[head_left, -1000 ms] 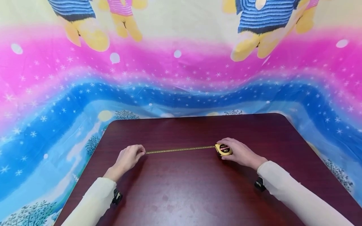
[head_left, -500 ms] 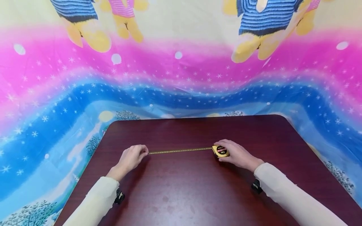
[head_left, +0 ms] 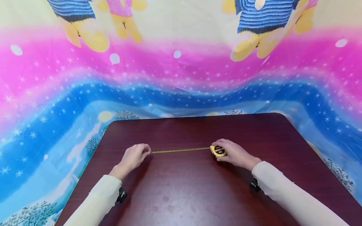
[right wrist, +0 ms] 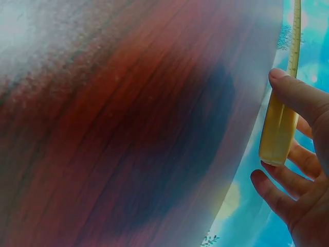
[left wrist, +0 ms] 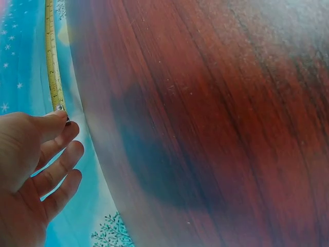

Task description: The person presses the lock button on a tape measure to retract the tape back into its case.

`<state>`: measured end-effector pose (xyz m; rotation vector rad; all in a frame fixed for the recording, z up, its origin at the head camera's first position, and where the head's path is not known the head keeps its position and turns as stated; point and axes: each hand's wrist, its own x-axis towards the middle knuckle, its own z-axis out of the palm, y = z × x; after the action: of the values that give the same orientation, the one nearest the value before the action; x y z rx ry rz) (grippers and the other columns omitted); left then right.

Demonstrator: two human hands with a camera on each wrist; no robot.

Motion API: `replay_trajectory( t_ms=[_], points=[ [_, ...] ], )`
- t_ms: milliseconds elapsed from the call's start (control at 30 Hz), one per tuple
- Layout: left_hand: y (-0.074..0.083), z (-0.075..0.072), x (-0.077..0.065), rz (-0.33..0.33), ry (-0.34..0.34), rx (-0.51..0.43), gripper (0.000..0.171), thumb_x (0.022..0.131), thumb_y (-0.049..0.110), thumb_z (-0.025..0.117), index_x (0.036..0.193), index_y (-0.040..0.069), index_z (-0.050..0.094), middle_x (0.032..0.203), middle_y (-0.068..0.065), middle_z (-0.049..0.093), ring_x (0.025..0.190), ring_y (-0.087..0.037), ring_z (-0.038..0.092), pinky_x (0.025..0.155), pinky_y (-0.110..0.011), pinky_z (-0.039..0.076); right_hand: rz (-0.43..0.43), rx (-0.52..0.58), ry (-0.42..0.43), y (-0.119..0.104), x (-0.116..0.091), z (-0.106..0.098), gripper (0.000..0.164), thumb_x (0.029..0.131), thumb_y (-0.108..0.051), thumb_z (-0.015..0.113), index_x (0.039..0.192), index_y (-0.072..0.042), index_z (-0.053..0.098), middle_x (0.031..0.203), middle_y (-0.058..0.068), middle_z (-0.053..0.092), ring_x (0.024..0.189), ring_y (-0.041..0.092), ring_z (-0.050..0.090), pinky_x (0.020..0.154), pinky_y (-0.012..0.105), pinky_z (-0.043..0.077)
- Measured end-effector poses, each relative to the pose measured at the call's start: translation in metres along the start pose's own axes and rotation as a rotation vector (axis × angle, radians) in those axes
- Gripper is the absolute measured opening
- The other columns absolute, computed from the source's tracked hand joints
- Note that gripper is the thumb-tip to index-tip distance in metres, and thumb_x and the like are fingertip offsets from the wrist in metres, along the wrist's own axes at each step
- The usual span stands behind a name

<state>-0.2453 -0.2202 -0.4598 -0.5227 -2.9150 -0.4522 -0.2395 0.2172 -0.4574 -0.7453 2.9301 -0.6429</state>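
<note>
A yellow tape measure (head_left: 218,151) with a black round label sits in my right hand (head_left: 236,153), thumb and fingers curled about its case. Its yellow blade (head_left: 181,150) stretches leftward, nearly straight, above the table. At the blade's far end, my left hand (head_left: 135,158) pinches the tip between thumb and index finger. The left wrist view shows the metal end hook (left wrist: 60,107) right at the thumb, with the other fingers loosely bent. In the right wrist view the case (right wrist: 278,128) is seen edge-on, the thumb over the end where the blade comes out.
Under both hands lies a dark reddish-brown table (head_left: 175,185) with rounded far corners. A printed cloth (head_left: 181,78) in pink and blue hangs behind it and along its sides. Each wrist carries a small black device (head_left: 121,194) below a white sleeve (head_left: 97,197).
Both hands have drawn closer together: the left one moved right with the blade's end, the right one moved left with the case. The exposed blade is shorter.
</note>
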Motion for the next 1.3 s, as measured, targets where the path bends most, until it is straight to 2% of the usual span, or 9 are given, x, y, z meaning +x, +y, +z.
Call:
replay_trajectory(
  t_ms=[233,467,900,1067,1300],
  points=[
    [0.003,0.005,0.0,0.0,-0.012,0.024,0.007,0.091,0.015,0.075,0.089,0.02,0.072,0.087,0.005,0.073,0.072,-0.011,0.062,0.07,-0.039,0.054,-0.008,-0.012,-0.007,-0.002,0.0,0.001,0.064,0.084,-0.026,0.084,0.141,-0.016,0.057,0.141,0.01,0.058,0.128,0.03,0.056,0.102,0.05,0.052],
    [0.004,0.006,0.0,0.032,-0.011,0.061,0.006,0.091,0.016,0.075,0.088,0.021,0.073,0.084,0.006,0.074,0.07,-0.009,0.062,0.068,-0.036,0.054,-0.017,-0.01,-0.011,-0.007,0.003,0.002,0.063,0.084,-0.026,0.084,0.14,-0.016,0.057,0.141,0.009,0.058,0.128,0.029,0.056,0.102,0.05,0.052],
    [0.009,0.011,0.003,0.044,0.0,0.039,0.007,0.09,0.015,0.076,0.087,0.021,0.073,0.083,0.007,0.074,0.066,-0.006,0.059,0.065,-0.034,0.052,-0.019,-0.008,-0.021,-0.006,0.002,0.004,0.063,0.084,-0.026,0.084,0.141,-0.015,0.057,0.142,0.01,0.057,0.129,0.03,0.055,0.103,0.05,0.051],
    [0.011,0.011,0.005,0.048,-0.016,0.027,0.006,0.09,0.016,0.076,0.088,0.021,0.074,0.083,0.007,0.073,0.067,-0.006,0.059,0.065,-0.034,0.052,-0.015,-0.004,-0.026,-0.005,0.001,0.005,0.063,0.084,-0.025,0.084,0.14,-0.015,0.058,0.141,0.01,0.057,0.128,0.029,0.056,0.103,0.05,0.051],
    [0.013,0.014,0.004,0.029,-0.011,0.03,0.007,0.09,0.017,0.077,0.087,0.022,0.073,0.076,0.009,0.069,0.066,-0.005,0.057,0.065,-0.034,0.051,-0.031,0.0,-0.023,-0.007,0.006,0.008,0.063,0.084,-0.028,0.083,0.14,-0.016,0.057,0.141,0.008,0.057,0.129,0.027,0.056,0.104,0.049,0.05]
  ],
)
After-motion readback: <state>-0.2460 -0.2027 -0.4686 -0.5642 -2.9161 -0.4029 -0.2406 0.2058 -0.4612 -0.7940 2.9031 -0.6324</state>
